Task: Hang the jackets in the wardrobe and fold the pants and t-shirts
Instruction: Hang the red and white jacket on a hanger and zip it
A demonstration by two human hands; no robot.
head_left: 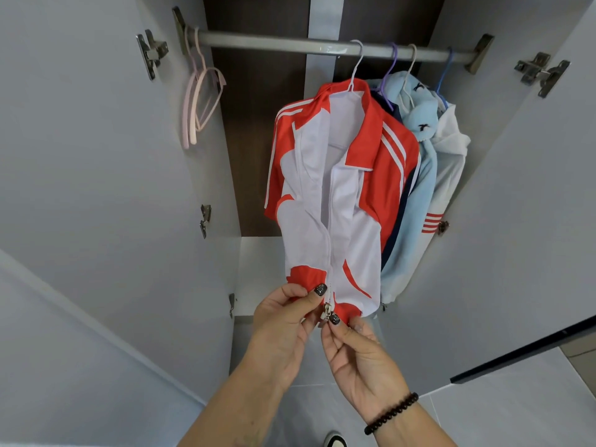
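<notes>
The red and white jacket point(335, 195) hangs on a white hanger point(354, 66) from the wardrobe rail point(274, 43), front facing out, collar open and the zip closed along most of its length. The left hand point(287, 321) pinches the hem just left of the zip's bottom end; the right hand point(358, 350) pinches the metal zip slider point(328, 309) at the hem. Both hands are grasping, neither is free. My guess is the zip is being fastened or tidied at its base. Behind it on the same rail hang a dark navy garment point(395, 201), a light blue hoodie point(419, 175) and a white jacket point(451, 162), so 4 pieces look hung. 2 empty pink hangers point(196, 104) wait at the rail's left end. No pants or t-shirts show here, so folding cannot be judged
</notes>
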